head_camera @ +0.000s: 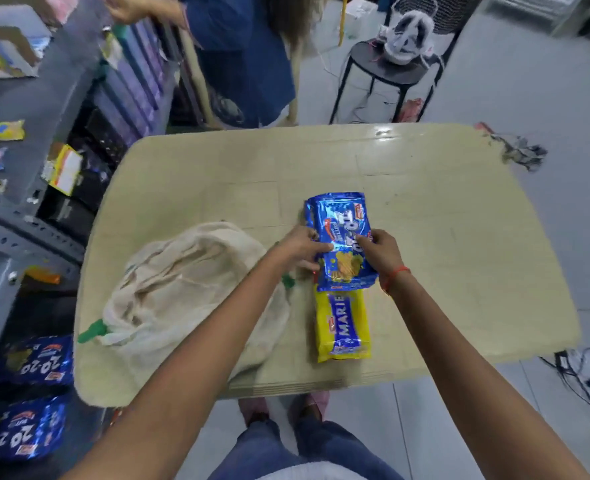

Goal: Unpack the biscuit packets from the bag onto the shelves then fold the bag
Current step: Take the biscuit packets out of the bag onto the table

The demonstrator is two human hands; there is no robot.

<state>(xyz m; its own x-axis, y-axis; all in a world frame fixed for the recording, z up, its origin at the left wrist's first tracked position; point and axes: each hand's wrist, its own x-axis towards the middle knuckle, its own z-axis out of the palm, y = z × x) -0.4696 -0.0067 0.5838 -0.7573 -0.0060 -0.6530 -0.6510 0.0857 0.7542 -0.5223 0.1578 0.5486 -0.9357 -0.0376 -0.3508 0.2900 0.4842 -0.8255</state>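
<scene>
Yellow packet half under blue packets

Both hands on blue packets (stacked) — table.

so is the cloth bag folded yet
Not folded. The cloth bag lies crumpled and spread loosely on the table, beside the packets; whether it is empty cannot be told.

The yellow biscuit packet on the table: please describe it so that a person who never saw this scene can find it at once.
Start at the beige table in the middle of the view. The yellow packet lies flat near its front edge, to the right of the crumpled cream cloth bag. Just beyond it both hands hold blue packets; it alone is yellow, with a blue band reading MARIE.
</scene>
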